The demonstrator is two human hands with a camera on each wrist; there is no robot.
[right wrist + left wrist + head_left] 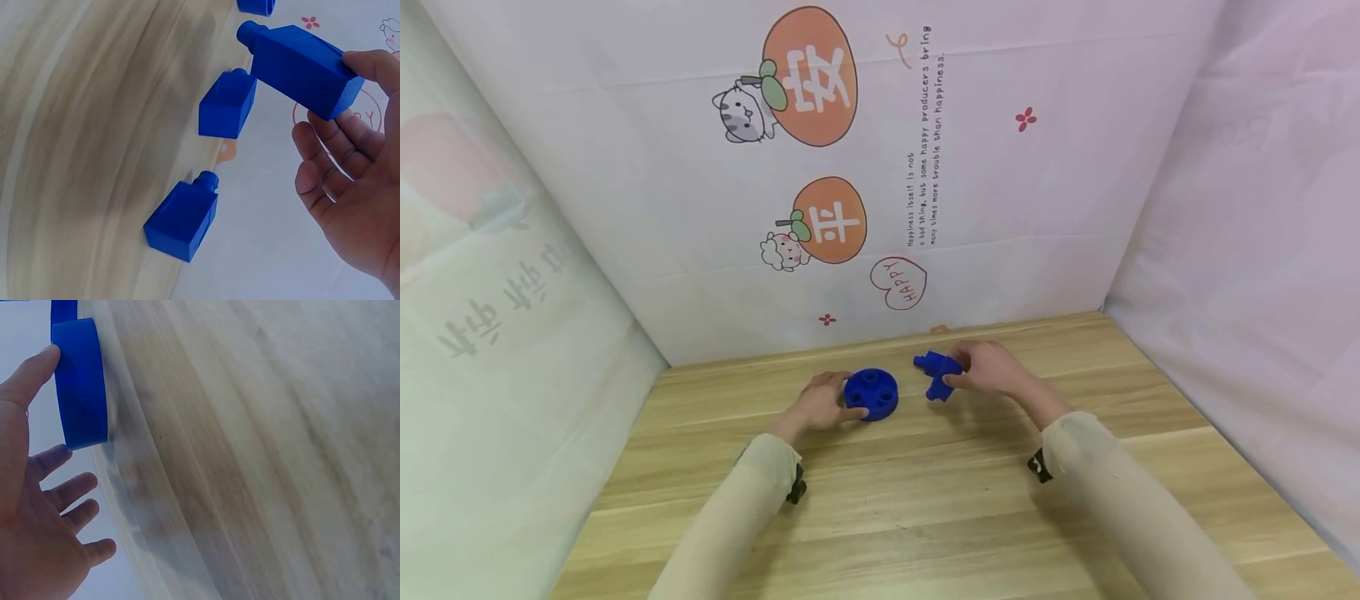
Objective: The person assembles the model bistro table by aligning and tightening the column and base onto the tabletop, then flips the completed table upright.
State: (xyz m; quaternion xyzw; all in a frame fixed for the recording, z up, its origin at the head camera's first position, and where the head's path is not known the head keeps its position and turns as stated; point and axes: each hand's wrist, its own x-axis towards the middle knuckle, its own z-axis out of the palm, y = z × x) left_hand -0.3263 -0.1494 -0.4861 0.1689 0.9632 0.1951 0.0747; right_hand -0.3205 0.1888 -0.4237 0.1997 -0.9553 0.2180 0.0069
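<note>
A round blue disc (871,395) with three raised-rim holes on top lies on the wooden table. My left hand (817,403) holds it between thumb and index finger from its left side; in the left wrist view the thumb (37,372) presses its edge and the other fingers are apart from it. To the right, my right hand (994,368) pinches a blue block (306,65) with a round knob at one end, tilted above the table. Two similar blocks, a nearer-to-disc block (228,106) and a farther block (181,219), rest on the table beneath that hand.
The wood-grain table (880,517) meets a printed white cloth backdrop (1000,208) just behind the blue pieces. Cloth side walls (1247,250) stand left and right.
</note>
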